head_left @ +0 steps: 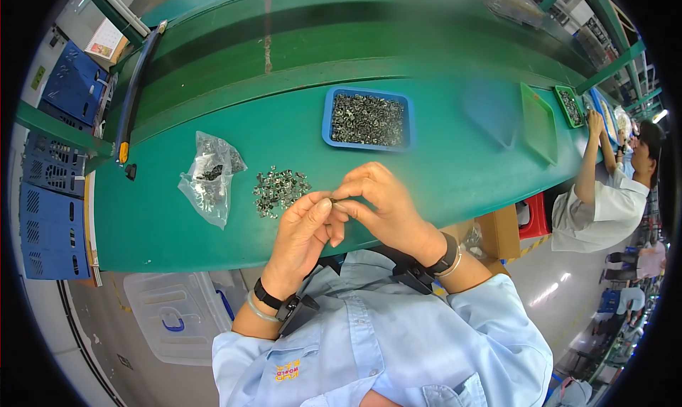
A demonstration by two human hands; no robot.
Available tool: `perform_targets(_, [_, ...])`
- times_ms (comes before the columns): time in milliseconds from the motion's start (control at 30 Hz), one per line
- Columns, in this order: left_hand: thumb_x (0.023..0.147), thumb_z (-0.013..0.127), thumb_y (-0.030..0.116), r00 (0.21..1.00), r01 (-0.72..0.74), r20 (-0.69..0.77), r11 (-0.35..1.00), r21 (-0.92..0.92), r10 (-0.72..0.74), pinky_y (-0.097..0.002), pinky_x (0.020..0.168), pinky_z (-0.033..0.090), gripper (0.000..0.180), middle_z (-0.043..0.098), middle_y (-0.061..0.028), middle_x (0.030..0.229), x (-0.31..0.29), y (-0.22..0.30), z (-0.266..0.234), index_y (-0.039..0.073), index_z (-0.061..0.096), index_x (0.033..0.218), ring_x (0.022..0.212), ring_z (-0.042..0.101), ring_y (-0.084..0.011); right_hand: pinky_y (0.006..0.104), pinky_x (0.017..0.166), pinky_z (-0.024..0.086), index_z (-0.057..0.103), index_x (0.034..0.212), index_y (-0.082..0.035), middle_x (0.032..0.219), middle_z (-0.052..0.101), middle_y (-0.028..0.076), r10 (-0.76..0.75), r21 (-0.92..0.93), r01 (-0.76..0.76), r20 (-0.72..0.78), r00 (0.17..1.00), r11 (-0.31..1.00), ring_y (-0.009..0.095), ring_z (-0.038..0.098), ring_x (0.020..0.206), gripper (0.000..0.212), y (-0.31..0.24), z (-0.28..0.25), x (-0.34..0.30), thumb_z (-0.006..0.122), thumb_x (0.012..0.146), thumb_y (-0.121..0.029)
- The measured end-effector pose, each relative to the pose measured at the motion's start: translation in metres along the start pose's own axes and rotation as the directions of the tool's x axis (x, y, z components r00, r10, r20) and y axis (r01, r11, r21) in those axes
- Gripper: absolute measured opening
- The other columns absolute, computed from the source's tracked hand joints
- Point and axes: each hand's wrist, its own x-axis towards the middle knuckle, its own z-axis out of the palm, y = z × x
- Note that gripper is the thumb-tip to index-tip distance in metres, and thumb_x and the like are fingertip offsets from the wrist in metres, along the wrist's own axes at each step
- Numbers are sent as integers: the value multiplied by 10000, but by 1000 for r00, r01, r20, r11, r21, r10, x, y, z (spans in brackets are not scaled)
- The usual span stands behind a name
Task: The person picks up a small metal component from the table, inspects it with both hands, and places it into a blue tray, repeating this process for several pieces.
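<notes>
My left hand (305, 226) and my right hand (380, 199) meet at the fingertips over the near edge of the green table. Pinched between them is a small dark metal part (334, 201), mostly covered by the fingers, so its exact kind does not show. Just beyond my left hand lies a loose pile of small shiny metal parts (278, 189). Farther off, a blue tray (369, 148) is filled with many similar small parts. To the left of the pile rests a clear plastic bag (212, 176) with some dark parts inside.
A green tray (540, 126) and a blurred blue tray (490, 116) lie to the right. A co-worker (604, 208) works at the table's far right. Blue crates (53, 229) stand at the left, and a clear lidded box (174, 318) sits below the table.
</notes>
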Motion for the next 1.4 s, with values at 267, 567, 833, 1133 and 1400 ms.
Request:
perform_targets(267, [948, 557, 206, 999, -16, 44, 1000, -26, 17, -251, 547, 435, 217, 636, -68, 855, 7, -2, -1, 25, 565, 1067, 648, 563, -125, 351, 756, 470, 627, 955, -78, 930, 588, 60, -110, -115, 119, 86, 990, 986, 240, 563, 883, 218, -1, -11, 10, 709, 754, -58])
perform_targets(567, [951, 550, 200, 999, -22, 31, 997, -73, 25, -256, 545, 438, 199, 638, -73, 862, 9, -8, 4, 33, 579, 1055, 650, 567, -126, 357, 728, 477, 639, 915, -88, 879, 592, 53, -17, -34, 14, -93, 996, 999, 249, 575, 853, 183, -1, -5, -2, 696, 742, -73])
perform_targets(833, [954, 545, 206, 999, -43, 32, 999, 12, 42, -253, 538, 439, 214, 637, -93, 867, 7, -6, 7, 34, 583, 1075, 646, 566, -135, 354, 776, 461, 642, 946, -89, 914, 592, 60, -75, -79, 76, 17, 997, 994, 241, 565, 893, 208, 1, -14, 0, 697, 750, -48])
perform_targets(1133, [953, 548, 229, 999, -19, 27, 999, -42, 20, -249, 535, 436, 240, 638, -89, 845, 5, -7, 1, 16, 585, 1058, 636, 558, -132, 347, 749, 468, 645, 932, -86, 904, 594, 56, -2, 2, 2, -21, 1000, 1000, 240, 565, 872, 185, 1, -2, -3, 698, 757, -60])
perform_targets(1400, [956, 543, 237, 1000, -29, -10, 999, 30, 29, -241, 535, 437, 256, 637, -85, 843, -1, -7, 0, 5, 593, 1051, 640, 555, -114, 347, 753, 460, 630, 942, -87, 922, 595, 55, 4, -5, -4, -13, 1000, 1000, 241, 560, 881, 188, -1, 1, -4, 691, 770, -46])
